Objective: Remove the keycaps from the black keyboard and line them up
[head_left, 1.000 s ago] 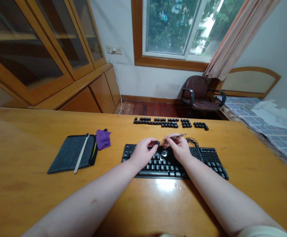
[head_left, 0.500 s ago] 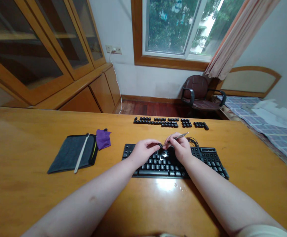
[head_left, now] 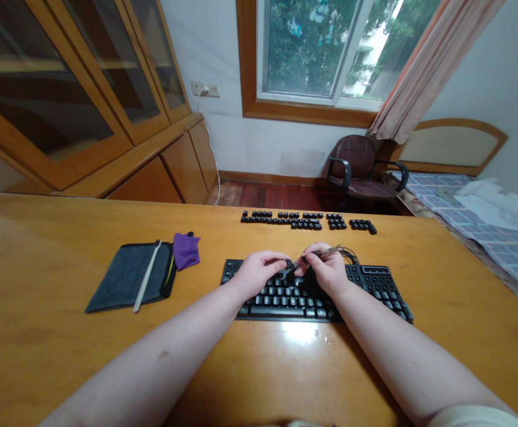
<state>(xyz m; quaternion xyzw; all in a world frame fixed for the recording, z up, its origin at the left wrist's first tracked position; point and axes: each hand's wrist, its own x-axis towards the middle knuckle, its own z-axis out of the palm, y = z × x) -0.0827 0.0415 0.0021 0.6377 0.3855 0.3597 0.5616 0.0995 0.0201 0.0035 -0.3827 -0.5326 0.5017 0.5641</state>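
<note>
Head view: two hands bent over a half-bared keyboard

Much of what matters is tucked under the fingers. At the centre of the frame, the left hand [head_left: 259,274] has thumb and forefinger drawn close together over the black keyboard [head_left: 280,300], by a small dark piece [head_left: 289,264]; from where I stand I can't tell whether they pinch it, or whether it is a keycap. Facing it, the right hand [head_left: 330,270] grips a slim tool [head_left: 330,251] between thumb and fingers, but its working tip is lost against the dark keys. Both hands cover parts of the keyboard's upper rows, and the coiled cable [head_left: 349,255] behind shows only partly. Both forearms run off the bottom of the frame, a pale sleeve [head_left: 472,416] cut off at lower right.

Half a second ago the tool's upper end stood higher; now it slants flatter, against the cable. The left hand has barely shifted. Loose keycaps [head_left: 280,221] lie unmoved in rows above centre, as do the dark zip pouch [head_left: 127,279], the white stick [head_left: 148,276] across it and the purple cloth [head_left: 186,252] at centre left.
</note>
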